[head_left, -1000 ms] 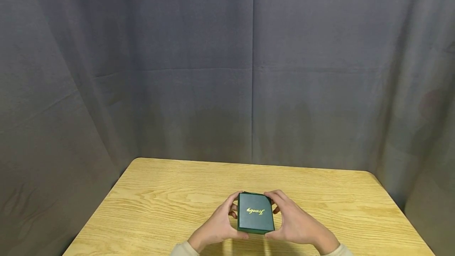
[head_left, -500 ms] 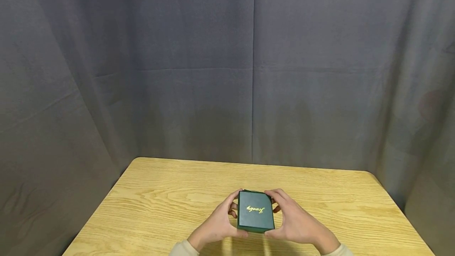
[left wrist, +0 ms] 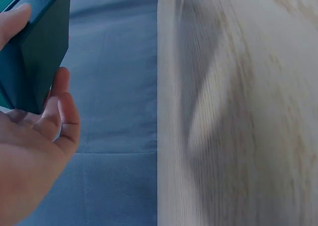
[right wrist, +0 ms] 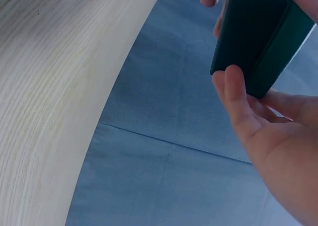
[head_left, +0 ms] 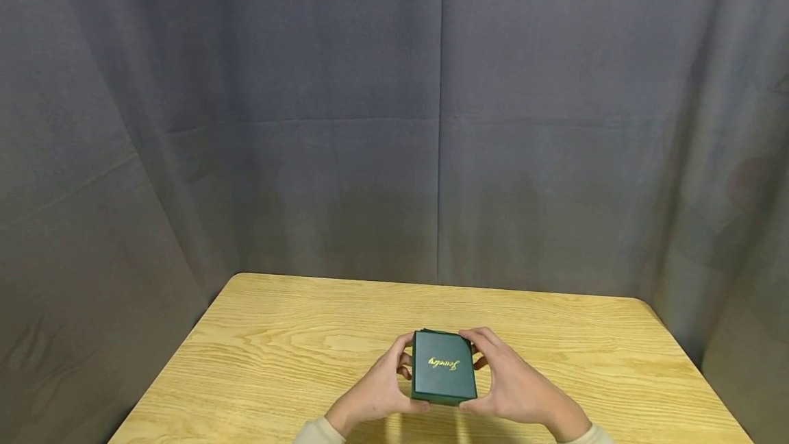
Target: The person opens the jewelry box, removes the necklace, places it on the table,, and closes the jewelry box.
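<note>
Green box (head_left: 445, 365): carried in both hands above the near part of the worktop (head_left: 277, 341), roughly midway between its left and right edges and well apart from the far edge. Gold lettering (head_left: 444, 364) on the top is upside down to the wearer.

Grip: the left hand (head_left: 382, 386) and the right hand (head_left: 509, 386) each hold one side of the box, thumb at the near corner, fingers at the far side. Both wrist views show the box apart from the wood, with the curtain (head_left: 333, 170) behind it.

Risks, in this inspector's judgement: the contact is mostly at the corners, so uneven pressure between the hands could twist the box or let it drop. A seam (right wrist: 271, 37) shows on the side; if it parts a lid from a base, squeezing only one section could free the other. Contents cannot be seen.
</note>
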Demonstrator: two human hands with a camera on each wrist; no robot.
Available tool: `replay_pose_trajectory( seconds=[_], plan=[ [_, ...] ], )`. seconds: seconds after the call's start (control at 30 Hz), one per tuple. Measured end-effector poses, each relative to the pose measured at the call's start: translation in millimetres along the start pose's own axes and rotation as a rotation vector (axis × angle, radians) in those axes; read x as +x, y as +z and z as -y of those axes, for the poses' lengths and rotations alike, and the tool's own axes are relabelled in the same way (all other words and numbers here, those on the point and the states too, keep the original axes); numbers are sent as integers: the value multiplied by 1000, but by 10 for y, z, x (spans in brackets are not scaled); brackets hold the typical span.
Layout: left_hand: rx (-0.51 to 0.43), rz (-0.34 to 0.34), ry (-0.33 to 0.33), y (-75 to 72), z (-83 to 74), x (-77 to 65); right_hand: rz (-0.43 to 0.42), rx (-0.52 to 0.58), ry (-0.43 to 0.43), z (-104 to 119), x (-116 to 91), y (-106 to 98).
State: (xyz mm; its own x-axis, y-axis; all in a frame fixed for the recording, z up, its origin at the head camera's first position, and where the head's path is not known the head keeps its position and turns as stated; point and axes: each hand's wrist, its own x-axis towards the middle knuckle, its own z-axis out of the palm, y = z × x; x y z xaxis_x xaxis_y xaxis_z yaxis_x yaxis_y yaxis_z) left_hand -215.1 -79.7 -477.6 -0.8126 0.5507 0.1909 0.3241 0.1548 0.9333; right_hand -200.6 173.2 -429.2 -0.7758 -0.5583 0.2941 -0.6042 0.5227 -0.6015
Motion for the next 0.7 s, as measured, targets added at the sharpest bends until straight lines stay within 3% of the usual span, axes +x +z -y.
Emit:
replay_pose_trajectory(
  seconds=[0.27,0.7],
  plan=[
    [59,-1,-3,-17,-33,-8,-2,2,-5,8,-2,-13],
    [13,-28,-42,-61,-37,-16,6,58,39,-11,-22,-54]
  ],
)
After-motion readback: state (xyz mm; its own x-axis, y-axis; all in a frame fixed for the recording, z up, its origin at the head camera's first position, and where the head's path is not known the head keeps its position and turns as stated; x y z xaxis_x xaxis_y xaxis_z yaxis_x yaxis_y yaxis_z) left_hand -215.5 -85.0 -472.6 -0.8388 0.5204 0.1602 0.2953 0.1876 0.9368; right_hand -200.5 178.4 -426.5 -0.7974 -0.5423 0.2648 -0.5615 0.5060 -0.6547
